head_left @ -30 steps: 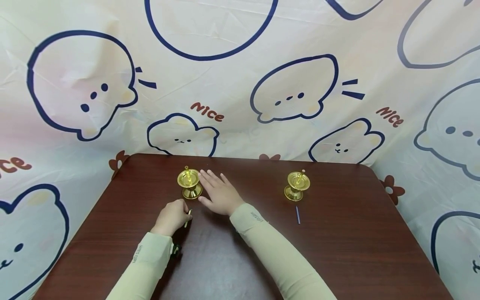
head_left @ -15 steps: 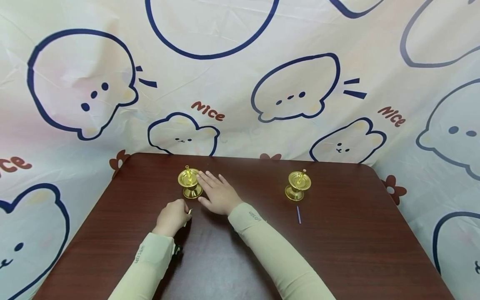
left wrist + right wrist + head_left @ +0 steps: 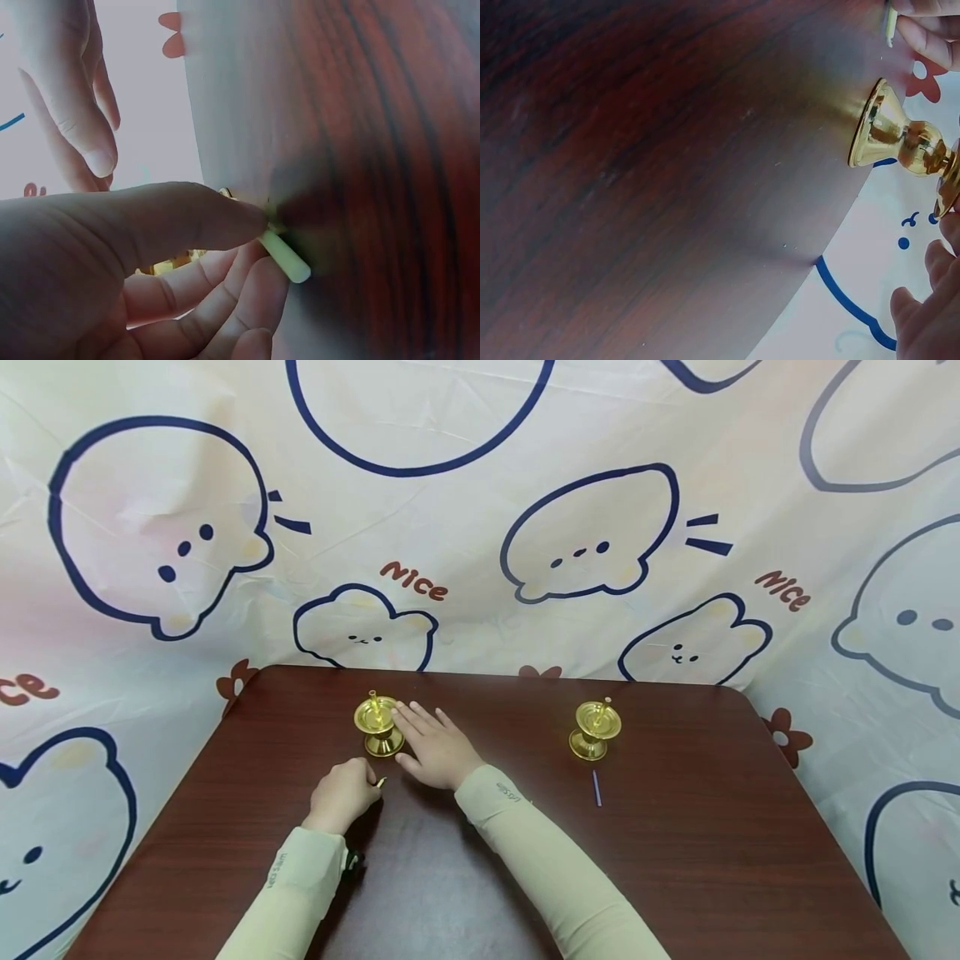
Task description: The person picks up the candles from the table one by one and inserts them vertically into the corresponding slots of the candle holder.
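Observation:
Between thumb and fingers, my left hand (image 3: 343,795) pinches a thin pale yellow-green candle (image 3: 286,259) low over the table. In the head view only the candle's tip shows past the fingers. Just beyond it stands a brass candle holder (image 3: 384,744), upright, with a wide dish and a small socket on top. My right hand (image 3: 442,753) has its fingers extended, the fingertips at the right side of the dish. The right wrist view shows the holder's base and stem (image 3: 915,148) beside the fingers.
A second brass candle holder (image 3: 594,731) stands upright at the right of the dark wooden table (image 3: 697,827). In front of it lies a thin blue-violet candle (image 3: 597,788). A printed cloth (image 3: 465,527) hangs behind the table.
The yellow-green candle has turned in my left fingers, so its lower length no longer shows below them in the head view. The right hand and both holders stay in place.

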{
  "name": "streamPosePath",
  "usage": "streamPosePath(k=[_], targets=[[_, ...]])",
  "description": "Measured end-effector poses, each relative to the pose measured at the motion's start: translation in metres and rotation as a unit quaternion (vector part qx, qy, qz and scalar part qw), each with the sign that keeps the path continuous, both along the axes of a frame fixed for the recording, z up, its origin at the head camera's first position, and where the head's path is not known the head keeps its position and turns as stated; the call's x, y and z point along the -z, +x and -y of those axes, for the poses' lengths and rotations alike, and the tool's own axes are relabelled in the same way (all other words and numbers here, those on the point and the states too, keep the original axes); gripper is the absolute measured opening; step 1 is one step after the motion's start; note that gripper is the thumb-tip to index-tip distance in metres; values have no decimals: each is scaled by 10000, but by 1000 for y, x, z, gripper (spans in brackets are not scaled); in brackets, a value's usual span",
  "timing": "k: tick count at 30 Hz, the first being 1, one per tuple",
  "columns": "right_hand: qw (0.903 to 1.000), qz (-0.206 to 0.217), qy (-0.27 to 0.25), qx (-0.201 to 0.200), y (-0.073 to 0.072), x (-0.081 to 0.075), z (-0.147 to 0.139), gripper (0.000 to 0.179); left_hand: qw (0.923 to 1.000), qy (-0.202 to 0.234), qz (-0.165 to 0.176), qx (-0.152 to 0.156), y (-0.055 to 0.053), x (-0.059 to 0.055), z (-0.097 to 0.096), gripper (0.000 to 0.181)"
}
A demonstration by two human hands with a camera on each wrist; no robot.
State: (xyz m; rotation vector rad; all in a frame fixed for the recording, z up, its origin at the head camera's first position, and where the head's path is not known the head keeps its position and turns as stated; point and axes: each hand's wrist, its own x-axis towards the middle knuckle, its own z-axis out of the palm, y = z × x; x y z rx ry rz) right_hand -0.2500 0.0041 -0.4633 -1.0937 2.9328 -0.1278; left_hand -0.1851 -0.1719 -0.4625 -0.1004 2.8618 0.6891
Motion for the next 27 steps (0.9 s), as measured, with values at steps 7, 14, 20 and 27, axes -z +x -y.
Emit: streamPosePath(k=[7,14,20,27], targets=[[10000,23,13,27,0,0,1,70,9991,385,-168,58,-1,3,6,12],[9999,-20,113,26,0,-1,1,69,9932,1131,-252,130,-4,4,12,9],[9999,-45,150,15,0,-2,1,68,9850,1708,-202,142,-5,11,21,12],[9999,-26,138,-1,0,-3,2,65,9643,2637,-249,53,-4,19,30,12]])
